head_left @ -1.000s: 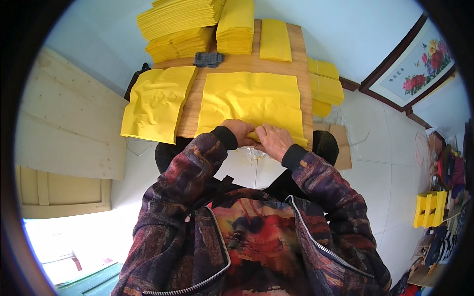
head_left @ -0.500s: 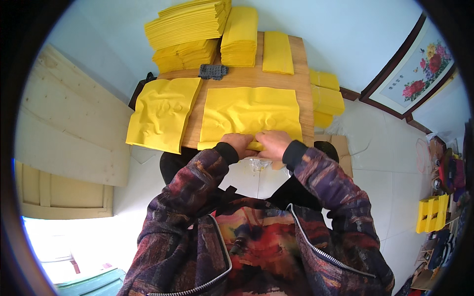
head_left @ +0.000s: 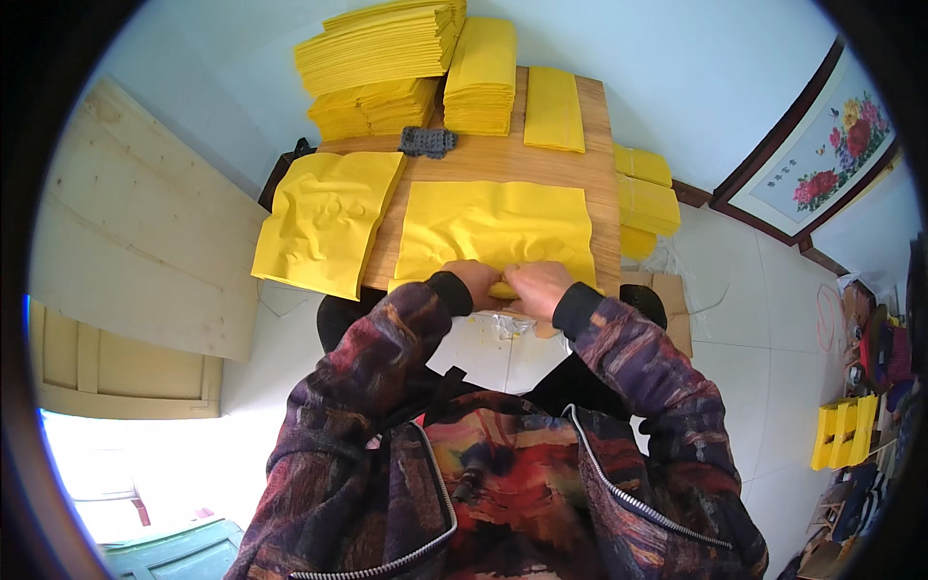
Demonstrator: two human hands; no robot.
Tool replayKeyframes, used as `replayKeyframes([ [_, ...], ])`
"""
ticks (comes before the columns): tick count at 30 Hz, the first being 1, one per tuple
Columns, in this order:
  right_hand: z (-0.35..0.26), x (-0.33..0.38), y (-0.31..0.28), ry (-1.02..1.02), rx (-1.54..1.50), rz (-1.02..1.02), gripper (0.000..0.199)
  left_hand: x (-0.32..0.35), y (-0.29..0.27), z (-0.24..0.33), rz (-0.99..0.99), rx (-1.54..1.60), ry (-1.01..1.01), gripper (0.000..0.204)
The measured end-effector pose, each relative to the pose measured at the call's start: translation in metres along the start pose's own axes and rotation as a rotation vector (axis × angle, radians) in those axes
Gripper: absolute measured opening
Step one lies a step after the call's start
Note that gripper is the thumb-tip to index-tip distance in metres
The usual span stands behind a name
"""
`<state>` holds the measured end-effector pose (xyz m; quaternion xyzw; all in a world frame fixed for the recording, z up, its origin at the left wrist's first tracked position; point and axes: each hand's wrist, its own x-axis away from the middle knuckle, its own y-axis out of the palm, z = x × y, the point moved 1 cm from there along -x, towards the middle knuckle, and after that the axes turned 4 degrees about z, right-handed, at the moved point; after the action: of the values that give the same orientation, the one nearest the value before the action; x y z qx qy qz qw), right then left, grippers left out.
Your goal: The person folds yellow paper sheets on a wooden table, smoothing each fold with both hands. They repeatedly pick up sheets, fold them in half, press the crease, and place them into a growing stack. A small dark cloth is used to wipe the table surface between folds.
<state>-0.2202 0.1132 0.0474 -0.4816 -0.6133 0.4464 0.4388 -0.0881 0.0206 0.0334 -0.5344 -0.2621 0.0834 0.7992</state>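
Note:
A wide yellow sheet of paper (head_left: 493,217), wavy and creased, lies across the near part of the wooden table (head_left: 483,166). My left hand (head_left: 474,283) is closed on its near edge, fingers curled at the table's front edge. Right beside it, my right hand (head_left: 538,287) also grips that near edge, thumb close to the left hand. Both sets of fingertips are partly hidden under the paper. To the left, more wrinkled yellow paper (head_left: 329,222) lies with its corner past the table's front.
Tall piles of folded yellow paper (head_left: 382,53) stand at the back, beside another stack (head_left: 480,77) and a flat yellow piece (head_left: 554,108). A grey knitted item (head_left: 428,142) lies before them. Yellow bundles (head_left: 646,203) sit right of the table, near a cardboard box (head_left: 657,300). Boards lean at left.
The whole view has shifted slightly. Both hands stay on the sheet's near edge, and the rolled strip along that edge shows less now.

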Motion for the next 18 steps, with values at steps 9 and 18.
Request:
replayKeyframes([
  [9, 0.02, -0.022, 0.0, 0.049, -0.547, -0.268, 0.043, 0.003, -0.008, 0.007, 0.173, -0.142, 0.066, 0.053],
  [18, 0.005, -0.001, 0.004, 0.089, -0.166, -0.101, 0.042, -0.015, -0.012, -0.012, -0.198, 0.172, 0.239, 0.049],
])
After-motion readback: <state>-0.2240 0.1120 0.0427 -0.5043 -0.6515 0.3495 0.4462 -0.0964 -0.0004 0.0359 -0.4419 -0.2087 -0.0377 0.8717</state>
